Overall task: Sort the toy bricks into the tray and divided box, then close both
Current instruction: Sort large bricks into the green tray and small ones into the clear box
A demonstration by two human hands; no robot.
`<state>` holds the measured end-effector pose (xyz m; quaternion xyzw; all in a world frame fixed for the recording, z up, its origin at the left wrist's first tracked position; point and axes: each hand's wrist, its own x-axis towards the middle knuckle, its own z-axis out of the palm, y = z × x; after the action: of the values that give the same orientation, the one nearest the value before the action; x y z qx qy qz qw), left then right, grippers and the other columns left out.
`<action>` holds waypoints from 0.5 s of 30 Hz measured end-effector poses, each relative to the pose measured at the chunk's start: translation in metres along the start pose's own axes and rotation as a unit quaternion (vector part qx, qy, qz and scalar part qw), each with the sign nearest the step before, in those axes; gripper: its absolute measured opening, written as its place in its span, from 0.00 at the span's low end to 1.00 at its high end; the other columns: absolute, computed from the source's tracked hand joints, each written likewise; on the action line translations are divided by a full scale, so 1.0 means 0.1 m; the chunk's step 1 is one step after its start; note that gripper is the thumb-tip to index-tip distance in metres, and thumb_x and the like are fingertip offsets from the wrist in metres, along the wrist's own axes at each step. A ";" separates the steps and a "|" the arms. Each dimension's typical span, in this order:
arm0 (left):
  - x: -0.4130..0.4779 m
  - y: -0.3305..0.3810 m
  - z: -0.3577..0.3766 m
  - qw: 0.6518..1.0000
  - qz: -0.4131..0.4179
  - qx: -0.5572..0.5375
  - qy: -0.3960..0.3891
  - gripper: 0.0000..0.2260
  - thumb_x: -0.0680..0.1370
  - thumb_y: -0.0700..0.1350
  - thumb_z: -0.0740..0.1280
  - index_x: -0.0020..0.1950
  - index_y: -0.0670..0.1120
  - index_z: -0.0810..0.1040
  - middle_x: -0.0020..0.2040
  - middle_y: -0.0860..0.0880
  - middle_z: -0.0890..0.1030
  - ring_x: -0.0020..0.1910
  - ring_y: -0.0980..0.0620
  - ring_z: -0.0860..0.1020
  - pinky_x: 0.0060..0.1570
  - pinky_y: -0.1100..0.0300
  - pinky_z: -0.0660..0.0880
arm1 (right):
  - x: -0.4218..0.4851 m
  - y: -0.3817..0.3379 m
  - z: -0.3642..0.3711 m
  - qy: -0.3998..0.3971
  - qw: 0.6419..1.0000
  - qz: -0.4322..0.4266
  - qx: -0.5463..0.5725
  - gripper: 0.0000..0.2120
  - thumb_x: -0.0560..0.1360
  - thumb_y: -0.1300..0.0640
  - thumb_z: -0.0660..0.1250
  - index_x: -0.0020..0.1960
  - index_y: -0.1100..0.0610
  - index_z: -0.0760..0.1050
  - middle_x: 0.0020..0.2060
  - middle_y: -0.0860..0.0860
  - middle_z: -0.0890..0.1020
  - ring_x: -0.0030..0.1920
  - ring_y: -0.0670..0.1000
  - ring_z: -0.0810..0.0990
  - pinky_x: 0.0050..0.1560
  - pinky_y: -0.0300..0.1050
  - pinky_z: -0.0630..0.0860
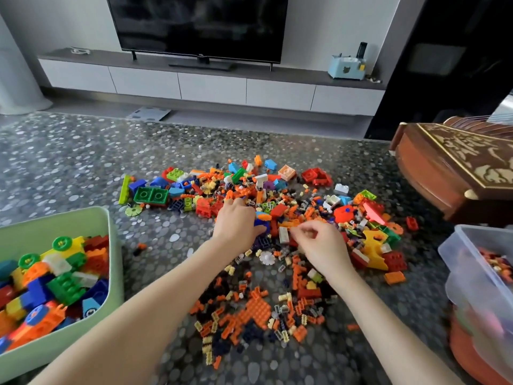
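Hands sorting in the brick pile on the floor.
The left hand grips a blue brick; the right hand has its fingertips pinched together, perhaps on a small piece. Green tray near left, clear box near right.

The bricks lie heaped on the floor at the frame's centre, with a tray holding more at lower left and a box at the lower right edge. Behind them, at top centre, a television stands on a cabinet; an instrument sits above the box.
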<state>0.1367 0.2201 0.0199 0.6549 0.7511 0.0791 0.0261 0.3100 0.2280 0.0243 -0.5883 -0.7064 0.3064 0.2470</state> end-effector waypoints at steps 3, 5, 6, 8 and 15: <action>-0.04 -0.05 -0.01 0.999 0.023 0.029 0.005 0.18 0.81 0.55 0.57 0.55 0.44 0.78 0.56 0.45 0.74 0.56 0.45 0.69 0.57 0.55 0.67 | 0.13 -0.09 0.23 0.019 0.956 -0.074 -0.282 0.19 0.76 0.40 0.62 0.53 0.55 0.76 0.50 0.49 0.77 0.39 0.50 0.77 0.32 0.42 0.69; -0.06 -0.05 -0.02 0.997 0.050 0.057 0.009 0.18 0.81 0.56 0.55 0.55 0.44 0.77 0.56 0.45 0.74 0.56 0.45 0.69 0.58 0.55 0.67 | 0.20 -0.12 0.29 0.005 0.939 -0.080 -0.335 0.19 0.77 0.39 0.60 0.50 0.55 0.75 0.50 0.51 0.76 0.40 0.51 0.75 0.35 0.42 0.66; -0.07 -0.05 -0.01 0.996 0.062 0.070 0.007 0.18 0.80 0.57 0.56 0.55 0.45 0.77 0.56 0.46 0.74 0.56 0.46 0.69 0.58 0.55 0.66 | 0.23 -0.14 0.29 -0.002 0.940 -0.075 -0.334 0.19 0.77 0.40 0.60 0.49 0.56 0.75 0.49 0.51 0.77 0.40 0.51 0.75 0.35 0.42 0.67; -0.07 -0.06 -0.01 0.995 0.066 0.076 0.005 0.17 0.80 0.57 0.58 0.55 0.45 0.77 0.55 0.47 0.75 0.56 0.47 0.69 0.58 0.56 0.65 | 0.24 -0.12 0.25 -0.016 0.957 -0.061 -0.284 0.18 0.78 0.43 0.61 0.47 0.57 0.77 0.45 0.53 0.80 0.37 0.52 0.76 0.35 0.42 0.70; -0.21 0.01 -0.25 0.978 -0.032 -0.208 -0.001 0.14 0.82 0.46 0.57 0.64 0.43 0.74 0.51 0.45 0.81 0.38 0.50 0.75 0.40 0.58 0.73 | -0.04 0.02 -0.30 -0.123 0.931 0.124 0.321 0.13 0.80 0.59 0.61 0.47 0.68 0.77 0.29 0.53 0.81 0.21 0.44 0.64 0.20 0.35 0.61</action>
<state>0.1375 0.1973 0.0436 0.6107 0.7390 0.2317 0.1650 0.3333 0.2290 0.0437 -0.5180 -0.5167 0.6149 0.2944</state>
